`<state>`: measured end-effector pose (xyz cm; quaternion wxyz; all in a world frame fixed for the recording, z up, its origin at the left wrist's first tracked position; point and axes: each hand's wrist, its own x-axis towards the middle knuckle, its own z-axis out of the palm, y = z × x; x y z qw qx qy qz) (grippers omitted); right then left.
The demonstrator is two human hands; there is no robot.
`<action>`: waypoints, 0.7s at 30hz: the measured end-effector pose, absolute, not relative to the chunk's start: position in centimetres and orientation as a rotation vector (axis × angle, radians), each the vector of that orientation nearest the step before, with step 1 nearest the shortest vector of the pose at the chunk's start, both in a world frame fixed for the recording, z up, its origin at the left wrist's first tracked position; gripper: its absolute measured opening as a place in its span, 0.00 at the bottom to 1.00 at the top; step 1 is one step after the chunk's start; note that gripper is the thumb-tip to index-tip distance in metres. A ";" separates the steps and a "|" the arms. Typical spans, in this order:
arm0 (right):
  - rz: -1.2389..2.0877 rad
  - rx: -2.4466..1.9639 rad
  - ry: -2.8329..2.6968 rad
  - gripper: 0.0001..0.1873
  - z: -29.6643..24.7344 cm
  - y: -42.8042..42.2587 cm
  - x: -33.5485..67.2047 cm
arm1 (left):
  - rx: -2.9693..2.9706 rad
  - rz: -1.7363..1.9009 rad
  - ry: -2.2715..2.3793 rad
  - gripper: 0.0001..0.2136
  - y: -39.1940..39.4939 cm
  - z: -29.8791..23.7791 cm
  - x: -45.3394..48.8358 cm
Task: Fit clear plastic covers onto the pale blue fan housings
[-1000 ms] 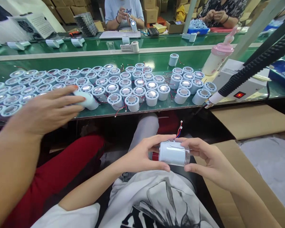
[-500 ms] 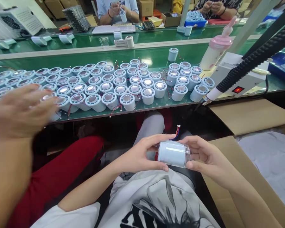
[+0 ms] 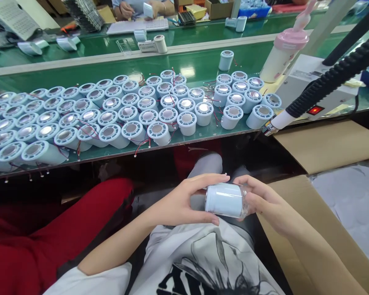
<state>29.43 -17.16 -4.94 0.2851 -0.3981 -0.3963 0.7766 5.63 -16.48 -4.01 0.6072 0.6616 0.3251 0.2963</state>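
Hands are clamping the pale blue housing (image 3: 224, 200) close to the body (well short of the table (image 3: 203, 65)), left hand (image 3: 184, 203) on one end, right hand (image 3: 263, 200) opposite; smooth plastic may be slipping floorward if either grip is loosening.

A pale blue cylindrical housing (image 3: 224, 199) with a clear end cap is lying on its side, hanging above the lap, off the worktop.
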 end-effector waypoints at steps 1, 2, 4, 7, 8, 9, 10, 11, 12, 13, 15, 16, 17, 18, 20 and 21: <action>2.084 -1.083 -1.039 0.20 -5.1 -17.1 29.4 | 1.531 0.683 0.751 0.35 -16.3 -4.1 5.6; 2.090 -1.105 -1.023 0.21 -5.3 -17.0 29.4 | 1.533 0.686 0.749 0.36 -16.1 -4.2 5.7; 2.112 -1.141 -1.005 0.22 -5.4 -16.8 29.3 | 1.549 0.686 0.754 0.36 -15.8 -4.3 5.7; 2.149 -1.174 -0.974 0.25 -5.3 -16.7 29.3 | 1.578 0.676 0.758 0.37 -15.5 -4.5 5.7; 2.157 -1.184 -0.960 0.25 -5.3 -16.6 29.2 | 1.579 0.674 0.751 0.37 -15.4 -4.5 5.7; 2.160 -1.193 -0.946 0.25 -5.2 -16.6 29.2 | 1.578 0.673 0.739 0.37 -15.3 -4.6 5.7; 2.165 -1.195 -0.930 0.25 -5.1 -16.6 29.1 | 1.573 0.676 0.725 0.37 -15.2 -4.6 5.7; 2.171 -1.190 -0.915 0.24 -5.1 -16.5 29.0 | 1.568 0.679 0.713 0.37 -15.2 -4.6 5.7; 2.180 -1.183 -0.901 0.24 -5.2 -16.5 28.9 | 1.563 0.684 0.703 0.37 -15.1 -4.7 5.7; 2.195 -1.170 -0.886 0.25 -5.2 -16.5 28.9 | 1.558 0.688 0.692 0.37 -15.0 -4.7 5.8; 2.226 -1.155 -0.853 0.26 -5.3 -16.4 28.8 | 1.546 0.689 0.672 0.37 -14.8 -4.8 5.8; 2.235 -1.149 -0.843 0.26 -5.3 -16.4 28.8 | 1.546 0.693 0.660 0.37 -14.7 -4.8 5.8; 2.235 -1.143 -0.838 0.26 -5.3 -16.4 28.8 | 1.555 0.699 0.646 0.37 -14.6 -4.8 5.9; 2.227 -1.135 -0.840 0.26 -5.3 -16.5 28.8 | 1.571 0.710 0.633 0.37 -14.5 -4.8 5.9; 2.195 -1.118 -0.860 0.24 -5.1 -16.6 29.0 | 1.611 0.733 0.615 0.38 -14.5 -4.7 6.0; 2.182 -1.111 -0.876 0.24 -5.0 -16.6 29.1 | 1.627 0.741 0.612 0.38 -14.4 -4.6 6.0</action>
